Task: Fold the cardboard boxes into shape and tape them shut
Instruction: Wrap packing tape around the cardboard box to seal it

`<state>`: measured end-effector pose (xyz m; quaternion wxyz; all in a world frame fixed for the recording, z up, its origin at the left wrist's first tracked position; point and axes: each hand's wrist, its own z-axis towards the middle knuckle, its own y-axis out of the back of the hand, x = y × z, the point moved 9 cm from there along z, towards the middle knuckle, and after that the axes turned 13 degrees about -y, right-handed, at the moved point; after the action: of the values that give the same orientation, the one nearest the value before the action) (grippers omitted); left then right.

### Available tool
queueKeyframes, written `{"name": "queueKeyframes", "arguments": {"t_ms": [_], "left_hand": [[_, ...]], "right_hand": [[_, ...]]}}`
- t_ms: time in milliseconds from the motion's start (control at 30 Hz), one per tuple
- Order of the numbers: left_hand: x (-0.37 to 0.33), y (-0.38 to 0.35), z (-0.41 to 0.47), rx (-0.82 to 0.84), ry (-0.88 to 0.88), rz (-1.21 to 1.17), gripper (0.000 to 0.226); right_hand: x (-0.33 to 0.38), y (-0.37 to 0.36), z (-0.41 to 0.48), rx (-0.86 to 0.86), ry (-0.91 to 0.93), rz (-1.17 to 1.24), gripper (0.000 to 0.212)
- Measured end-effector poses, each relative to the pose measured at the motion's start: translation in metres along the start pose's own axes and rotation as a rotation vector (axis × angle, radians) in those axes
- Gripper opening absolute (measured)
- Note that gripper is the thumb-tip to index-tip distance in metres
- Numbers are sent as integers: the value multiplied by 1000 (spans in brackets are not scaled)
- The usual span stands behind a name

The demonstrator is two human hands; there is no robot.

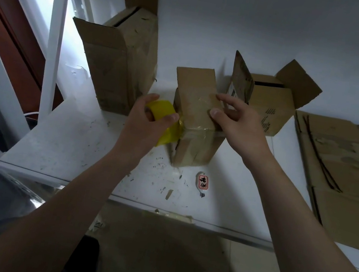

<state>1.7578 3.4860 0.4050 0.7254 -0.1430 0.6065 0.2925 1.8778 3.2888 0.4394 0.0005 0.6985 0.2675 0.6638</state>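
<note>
A small cardboard box [194, 136] lies in the middle of the white table [73, 141], with one flap standing up at its far end. My left hand [145, 123] grips a yellow tape roll [165, 115] pressed against the box's left side. A strip of tape runs from the roll across the box's top seam. My right hand [236, 119] rests on the box's right upper edge, thumb on top and fingers over the side.
A tall open box [120, 59] stands at the back left. Another open box [271, 103] sits behind my right hand. Flattened cardboard sheets [345, 173] lie at the right. A small white box cutter [202, 183] lies near the table's front edge.
</note>
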Motion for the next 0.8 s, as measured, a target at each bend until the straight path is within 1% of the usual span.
{"name": "queueKeyframes", "arguments": {"t_ms": [67, 200, 267, 367, 433, 500, 633, 700, 800], "left_hand": [[-3, 2, 4, -6, -29, -4, 71], [-5, 5, 9, -9, -56, -4, 68], [-4, 8, 12, -14, -50, -8, 67], [0, 14, 14, -31, -15, -49, 65], [3, 16, 15, -35, 5, -18, 68], [5, 16, 15, -33, 21, 34, 71], [6, 15, 15, -28, 15, 10, 75], [5, 15, 14, -26, -6, 21, 76], [3, 10, 12, -15, -53, 57, 77]], "right_hand": [[3, 0, 0, 1, 26, 33, 43], [10, 2, -3, -17, 61, 68, 40], [12, 1, -5, -12, 78, 86, 36], [8, -4, -5, 26, 81, 118, 41], [4, -10, -5, 58, 72, 89, 45], [4, -16, -5, 83, 84, 38, 43], [14, -16, -11, 67, 190, -23, 43], [17, -15, -13, 75, 233, -14, 52], [17, -17, -15, 84, 282, -41, 76]]}}
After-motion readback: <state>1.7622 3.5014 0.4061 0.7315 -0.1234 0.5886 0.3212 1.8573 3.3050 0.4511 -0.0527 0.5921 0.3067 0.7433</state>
